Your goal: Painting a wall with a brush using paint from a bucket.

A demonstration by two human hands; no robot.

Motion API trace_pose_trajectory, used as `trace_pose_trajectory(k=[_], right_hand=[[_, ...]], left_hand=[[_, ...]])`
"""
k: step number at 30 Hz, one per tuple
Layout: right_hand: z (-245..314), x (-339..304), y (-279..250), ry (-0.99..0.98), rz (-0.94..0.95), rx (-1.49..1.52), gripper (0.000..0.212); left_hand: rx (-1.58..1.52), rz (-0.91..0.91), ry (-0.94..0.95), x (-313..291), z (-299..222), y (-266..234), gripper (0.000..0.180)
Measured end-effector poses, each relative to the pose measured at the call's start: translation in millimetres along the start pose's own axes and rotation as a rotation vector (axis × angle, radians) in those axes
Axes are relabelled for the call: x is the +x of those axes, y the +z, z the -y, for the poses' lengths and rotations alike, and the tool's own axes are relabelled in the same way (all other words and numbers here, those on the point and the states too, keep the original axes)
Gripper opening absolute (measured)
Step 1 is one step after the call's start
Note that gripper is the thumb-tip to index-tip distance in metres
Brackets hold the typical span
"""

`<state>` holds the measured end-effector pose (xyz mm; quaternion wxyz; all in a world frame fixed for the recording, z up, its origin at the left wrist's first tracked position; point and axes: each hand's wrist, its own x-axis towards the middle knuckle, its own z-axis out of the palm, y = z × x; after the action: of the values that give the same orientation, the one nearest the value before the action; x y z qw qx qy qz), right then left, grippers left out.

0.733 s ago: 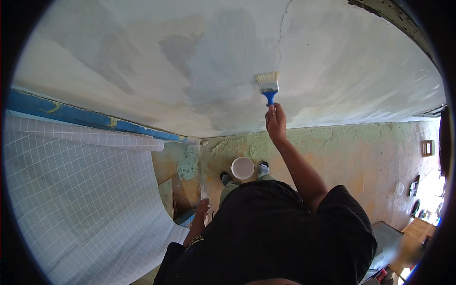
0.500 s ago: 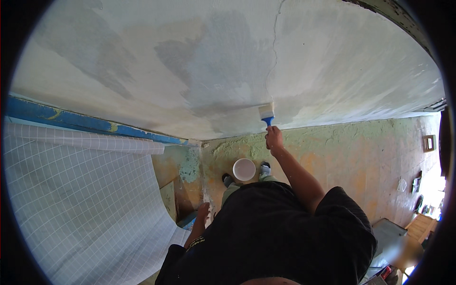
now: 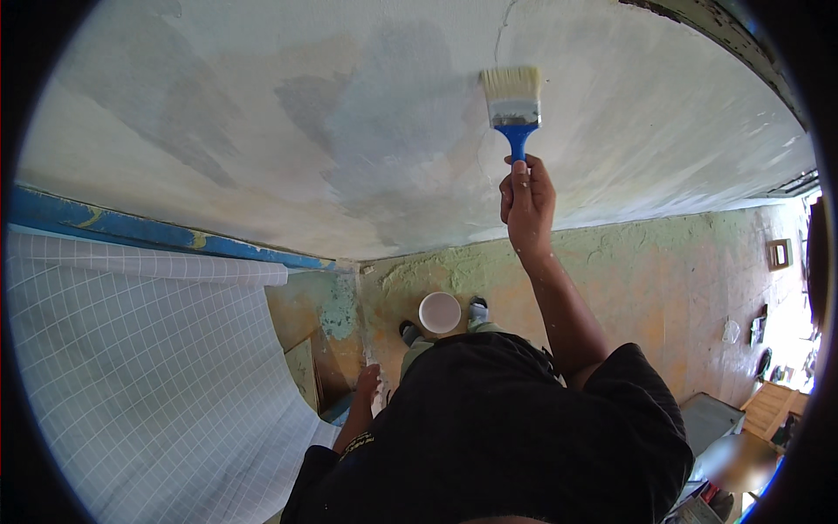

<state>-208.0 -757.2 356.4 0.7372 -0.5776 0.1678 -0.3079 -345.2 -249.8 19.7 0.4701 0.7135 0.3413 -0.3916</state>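
My right hand (image 3: pixel 526 203) is raised and shut on the blue handle of a wide flat paintbrush (image 3: pixel 513 100). Its pale bristles press against the whitish plastered surface (image 3: pixel 611 148) overhead, at the right edge of a darker wet grey patch (image 3: pixel 384 131). My left hand (image 3: pixel 367 386) hangs low beside my black shirt, close to the wall corner. Its fingers are too small and shaded to read. A round white bucket (image 3: pixel 439 312) stands on the floor far below, between my two feet.
A blue band (image 3: pixel 157 231) runs along the top of the left wall. Below it hangs a white sheet with a grid pattern (image 3: pixel 131 384). The floor (image 3: pixel 663 297) is patchy green and orange. Boxes and clutter (image 3: pixel 768 410) lie at the right edge.
The brush first drew back toward me across the surface. It has since pushed out again, farther up and slightly right. The left hand stayed low.
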Motion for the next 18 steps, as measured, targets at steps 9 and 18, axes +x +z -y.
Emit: trace_pose_trajectory(k=[9, 18], right_hand=[[-207, -44, -85, 0.641, -0.076, -0.225, 0.024], [-13, -13, -25, 0.347, 0.103, 0.091, 0.024]], left_hand=[[-0.002, 0.007, 0.033, 4, 13, -7, 0.054], [0.388, 0.048, 0.043, -13, 13, -7, 0.052]])
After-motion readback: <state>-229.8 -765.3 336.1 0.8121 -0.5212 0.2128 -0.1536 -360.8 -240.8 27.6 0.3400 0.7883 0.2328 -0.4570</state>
